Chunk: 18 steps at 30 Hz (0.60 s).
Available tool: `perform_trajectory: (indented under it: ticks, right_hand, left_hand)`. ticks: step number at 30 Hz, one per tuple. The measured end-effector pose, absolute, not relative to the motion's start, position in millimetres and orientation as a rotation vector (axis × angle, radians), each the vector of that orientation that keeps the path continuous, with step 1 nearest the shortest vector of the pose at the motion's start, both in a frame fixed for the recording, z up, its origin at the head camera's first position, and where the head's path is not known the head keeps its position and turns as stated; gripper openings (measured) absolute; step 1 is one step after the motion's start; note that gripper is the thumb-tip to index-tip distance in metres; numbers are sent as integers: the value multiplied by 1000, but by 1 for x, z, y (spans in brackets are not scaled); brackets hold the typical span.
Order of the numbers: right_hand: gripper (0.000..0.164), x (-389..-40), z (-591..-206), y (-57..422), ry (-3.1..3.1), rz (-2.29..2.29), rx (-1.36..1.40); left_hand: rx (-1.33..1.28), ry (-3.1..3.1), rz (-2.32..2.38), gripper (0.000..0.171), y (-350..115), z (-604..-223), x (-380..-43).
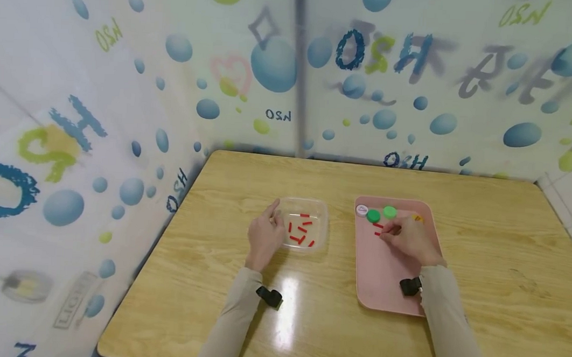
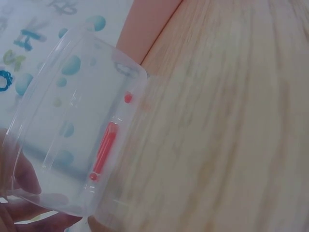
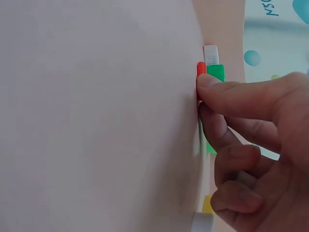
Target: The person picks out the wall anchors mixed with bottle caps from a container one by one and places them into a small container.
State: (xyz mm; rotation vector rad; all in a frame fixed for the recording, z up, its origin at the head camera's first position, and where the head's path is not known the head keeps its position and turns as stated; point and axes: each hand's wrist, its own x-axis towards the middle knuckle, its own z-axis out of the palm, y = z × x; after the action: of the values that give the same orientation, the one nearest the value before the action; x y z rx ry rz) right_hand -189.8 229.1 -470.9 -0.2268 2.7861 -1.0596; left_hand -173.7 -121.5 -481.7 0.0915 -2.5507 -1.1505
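My left hand grips the left side of a clear plastic container, its thumb and fingers about the wall in the left wrist view. Inside lie several short red sticks. Over the pink tray, my right hand pinches the end of a red stick between thumb and index finger, close to the tray's surface. A second red stick lies just beyond it. The right hand's other fingers are curled in and partly hide the tray.
Along the tray's far end stand a white cap, a dark green cap, a light green cap and a yellow-orange cap, partly behind the right hand. The wooden table meets a patterned wall at the back.
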Motion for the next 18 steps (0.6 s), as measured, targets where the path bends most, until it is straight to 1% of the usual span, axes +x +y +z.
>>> perform_trajectory:
  ticks: [8,14,18]
  right_hand:
    - [6,-189,-469,230,2798,-1048,-237]
    - [7,-189,-461,230,2824,-1073,-239]
    - [7,-190,-455,232,2850,-1092,-252]
  left_hand:
    - [110,-2553,-1159,42,-121,-482,-172]
    - [100,-2548,-1138,44,-120,-481,-173]
    - [95,-2543,-1119,41,-120,-481,-173]
